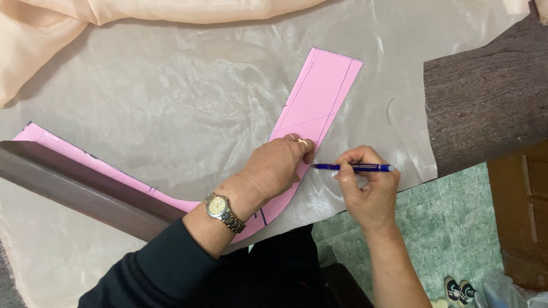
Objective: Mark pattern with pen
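My left hand (279, 165) presses flat on the pink paper pattern (313, 108); my right hand (370, 188) pinches a blue pen (351, 167), tracing its edge onto sheer fabric (188, 91). Next, I judge, continue along the edge.

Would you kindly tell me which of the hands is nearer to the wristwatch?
Left. The left hand presses the pink pattern just beyond the wristwatch on its own wrist; the right hand holds a blue pen farther off.
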